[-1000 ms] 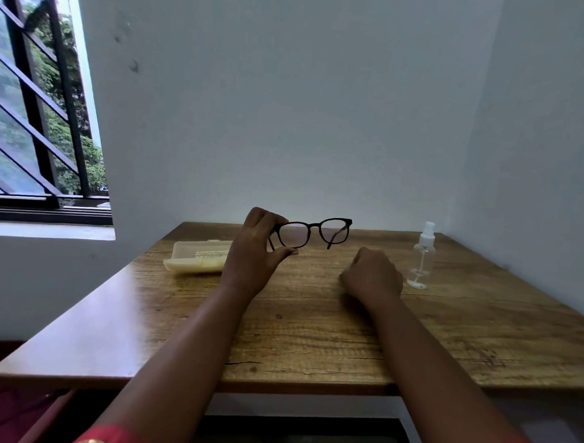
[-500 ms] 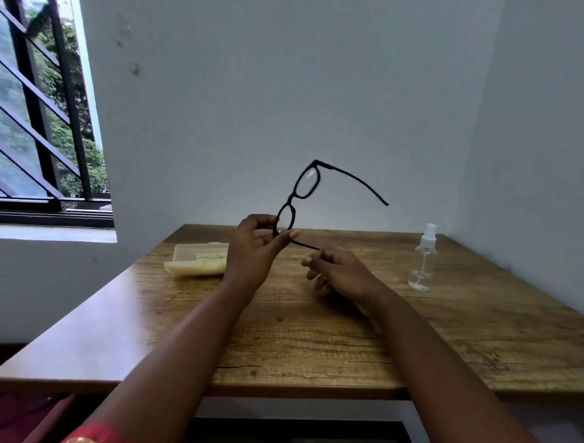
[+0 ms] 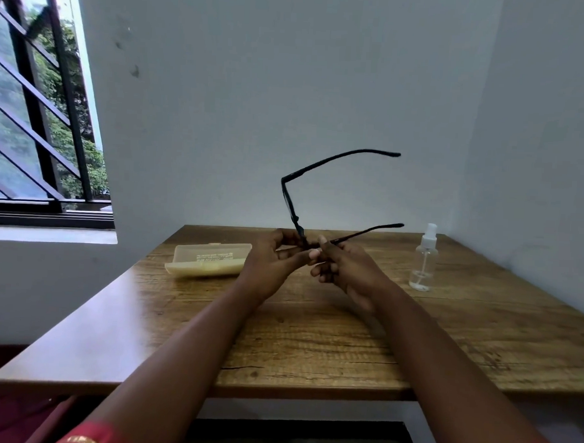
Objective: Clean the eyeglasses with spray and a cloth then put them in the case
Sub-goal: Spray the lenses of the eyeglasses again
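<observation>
Since half a second ago: both temples of the glasses are swung out now and the right hand has come in to join the hold, so it's a two-handed grip
case: pale yellow plastic eyeglass case [image 3: 208, 260] lies shut on the wooden worktop [image 3: 345, 341], just left of the hands, hasn't budged
left hand: left hand [image 3: 271, 264] pinches the lower corner of the frame front, thumb and fingers closed on it
glasses: black plastic-framed eyeglasses [image 3: 293, 208] are held up above the worktop, turned edge-on, front standing nearly upright, both arms pointing right
right hand: right hand [image 3: 343, 268] pinches the lower temple arm right beside the left hand, fingers curled round it
spray: small clear plastic spray bottle with white nozzle [image 3: 424, 260] stands upright, well right of the hands, untouched
cloth: can't see one anywhere
meaning: looks like unfolding is done, so I'd guess one hand has to let go for the spray next; cleaning itself not started yet
</observation>
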